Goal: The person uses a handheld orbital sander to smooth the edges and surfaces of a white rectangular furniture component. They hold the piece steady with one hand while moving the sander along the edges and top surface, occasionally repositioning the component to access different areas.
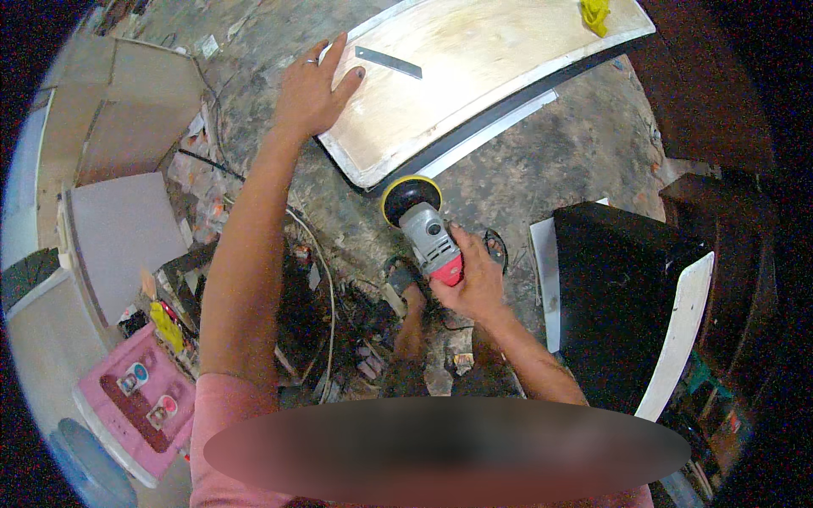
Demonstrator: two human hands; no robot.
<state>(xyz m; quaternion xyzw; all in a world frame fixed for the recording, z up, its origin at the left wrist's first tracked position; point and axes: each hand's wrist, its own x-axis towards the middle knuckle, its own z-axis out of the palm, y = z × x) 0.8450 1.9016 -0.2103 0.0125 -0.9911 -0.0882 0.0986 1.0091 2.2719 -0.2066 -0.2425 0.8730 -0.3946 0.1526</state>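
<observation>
My left hand [312,89] lies flat, fingers spread, on the near left edge of a pale wooden panel [474,63] with a white rim and dark underside. My right hand [474,279] grips the red rear body of a grey angle grinder [430,237]. Its round disc with a yellow backing [410,196] sits just below the panel's lower corner, close to its edge. A flat grey metal strip [388,62] rests on the panel near my left fingertips. A yellow cloth [595,13] lies at the panel's far end.
A black cabinet piece with white edging [627,296] stands at right. Grey and brown boards [118,229] lean at left, above a pink box [140,398]. Cables and scraps [326,279] litter the stained concrete floor [559,161]. My sandalled feet [402,275] show below the grinder.
</observation>
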